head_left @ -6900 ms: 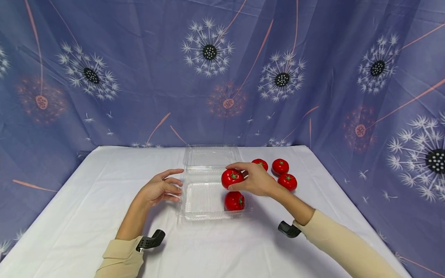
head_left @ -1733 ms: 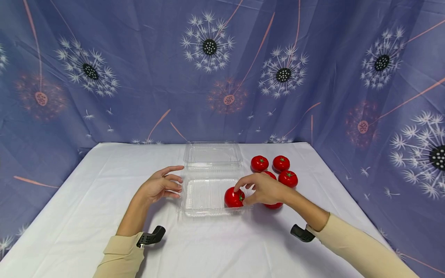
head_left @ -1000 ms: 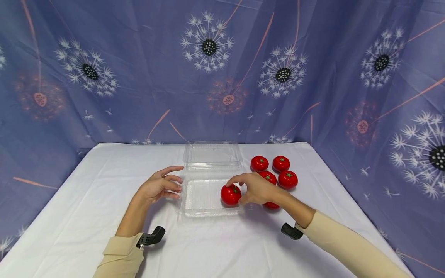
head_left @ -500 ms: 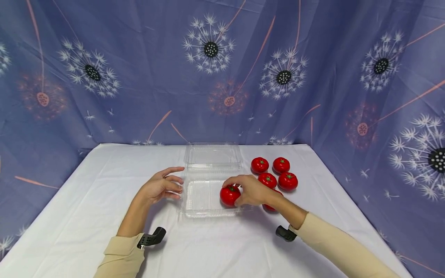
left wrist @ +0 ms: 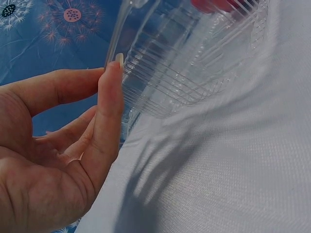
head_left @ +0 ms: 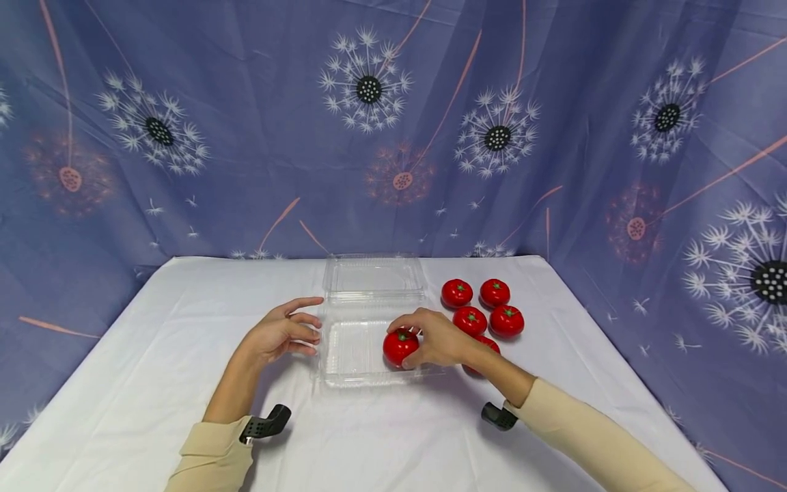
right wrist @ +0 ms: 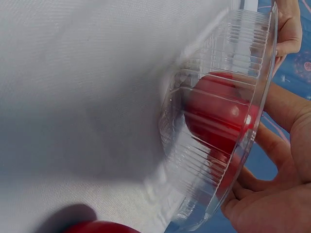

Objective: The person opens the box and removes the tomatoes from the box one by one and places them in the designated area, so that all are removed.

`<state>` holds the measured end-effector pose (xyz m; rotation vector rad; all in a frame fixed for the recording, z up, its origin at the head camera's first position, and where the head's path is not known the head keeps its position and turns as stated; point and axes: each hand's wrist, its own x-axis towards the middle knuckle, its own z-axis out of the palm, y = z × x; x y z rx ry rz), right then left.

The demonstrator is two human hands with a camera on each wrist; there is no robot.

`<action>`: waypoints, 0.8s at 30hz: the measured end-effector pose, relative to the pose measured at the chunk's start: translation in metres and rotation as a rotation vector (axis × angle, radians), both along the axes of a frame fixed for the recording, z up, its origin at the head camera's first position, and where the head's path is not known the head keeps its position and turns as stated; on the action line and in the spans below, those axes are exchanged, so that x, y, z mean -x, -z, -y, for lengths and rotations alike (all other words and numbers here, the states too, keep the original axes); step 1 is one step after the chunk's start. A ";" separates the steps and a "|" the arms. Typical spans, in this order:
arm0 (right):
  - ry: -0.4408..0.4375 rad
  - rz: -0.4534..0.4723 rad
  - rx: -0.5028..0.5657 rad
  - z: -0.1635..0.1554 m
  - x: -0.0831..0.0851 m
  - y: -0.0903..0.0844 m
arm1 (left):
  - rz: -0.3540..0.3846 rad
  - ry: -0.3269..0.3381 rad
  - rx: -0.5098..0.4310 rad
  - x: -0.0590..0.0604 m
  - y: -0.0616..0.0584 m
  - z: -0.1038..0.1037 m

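Note:
A hinged clear plastic container (head_left: 356, 378) lies open on the white table, its lid (head_left: 378, 277) folded back. Inside the tray, towards its right side, my right hand (head_left: 439, 339) grips a red tomato (head_left: 396, 348) with fingers and thumb around it. Through the ribbed wall in the right wrist view, that tomato (right wrist: 214, 111) shows low in the tray. My left hand (head_left: 279, 335) stays at the container's left edge, its fingertips spread along the rim and wall. In the left wrist view, fingers (left wrist: 109, 107) meet the plastic rim.
Several more red tomatoes (head_left: 470, 320) sit on the table right of the container; the nearest tomato (head_left: 490, 344) is partly hidden by my right forearm. A blue dandelion-print curtain (head_left: 246, 137) hangs behind the white-covered table (head_left: 369, 444).
Earlier, my right hand held one tomato above another in the container; now only one is in it, and another sits on the table. Over the last second, my right hand moved the tomato left.

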<state>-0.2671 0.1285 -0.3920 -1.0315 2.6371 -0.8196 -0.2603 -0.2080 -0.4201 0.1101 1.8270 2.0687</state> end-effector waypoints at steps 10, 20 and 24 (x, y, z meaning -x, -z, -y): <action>0.019 -0.030 -0.011 0.003 -0.005 0.002 | -0.001 0.002 -0.004 -0.003 -0.001 0.001; -0.016 -0.001 -0.013 0.008 -0.002 0.006 | -0.006 0.003 0.005 -0.002 -0.001 0.001; 0.006 0.044 -0.020 0.008 -0.002 0.007 | 0.001 0.000 0.009 -0.001 0.000 0.000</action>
